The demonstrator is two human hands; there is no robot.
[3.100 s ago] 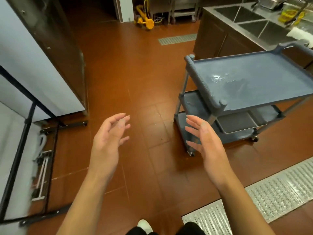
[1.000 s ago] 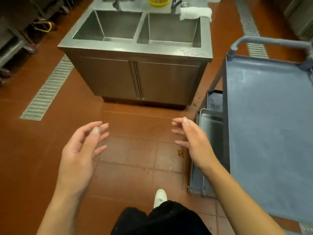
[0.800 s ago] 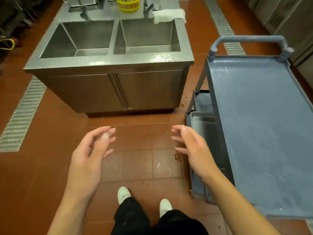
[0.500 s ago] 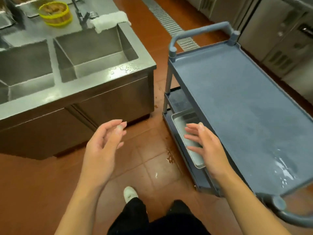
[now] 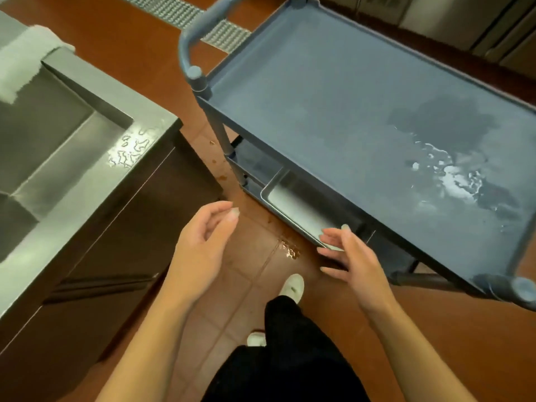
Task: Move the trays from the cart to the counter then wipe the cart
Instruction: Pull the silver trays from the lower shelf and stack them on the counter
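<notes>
Red-tiled floor; shallow steel tray (image 5: 293, 198) on cart's (image 5: 333, 91) lower shelf.

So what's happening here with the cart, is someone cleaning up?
A person is bending toward a blue cart beside a steel sink counter. Both hands are empty: the right hand reaches toward a metal tray on a lower shelf, the left hand hovers open nearby. The top shelf holds no trays but has a wet patch, not yet wiped.

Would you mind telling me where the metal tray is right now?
The metal tray sits on the cart's lower shelf, under the top deck, just beyond the right hand.
</notes>
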